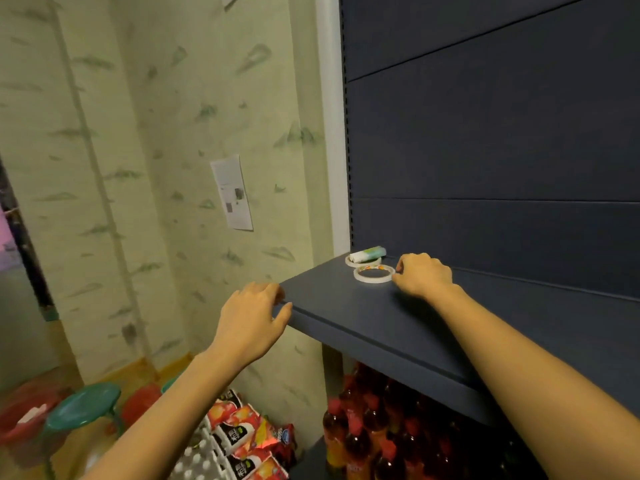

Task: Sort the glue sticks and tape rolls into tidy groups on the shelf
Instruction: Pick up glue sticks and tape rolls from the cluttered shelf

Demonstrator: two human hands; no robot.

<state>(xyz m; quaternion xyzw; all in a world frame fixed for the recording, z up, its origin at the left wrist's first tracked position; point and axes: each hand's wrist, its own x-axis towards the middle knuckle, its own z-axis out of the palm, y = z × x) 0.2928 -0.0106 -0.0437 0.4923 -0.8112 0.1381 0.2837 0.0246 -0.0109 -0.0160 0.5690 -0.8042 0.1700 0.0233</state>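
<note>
On the dark blue shelf (346, 306), a thin white tape roll (374, 274) lies flat near the back left corner. Behind it lies a second tape roll (349, 260), with a white and green glue stick (367, 254) resting across its top. My right hand (424, 275) rests on the shelf with its fingertips pinching the right rim of the nearer tape roll. At the shelf's front left corner my left hand (251, 320) curls its fingers over the edge.
The dark back panel (485, 150) rises behind the shelf. Below the shelf stand several red-capped bottles (374, 441). Snack packets (242, 438), a green stool (83, 407) and a red bin (20, 417) sit on the floor left. A patterned wall (173, 168) is left.
</note>
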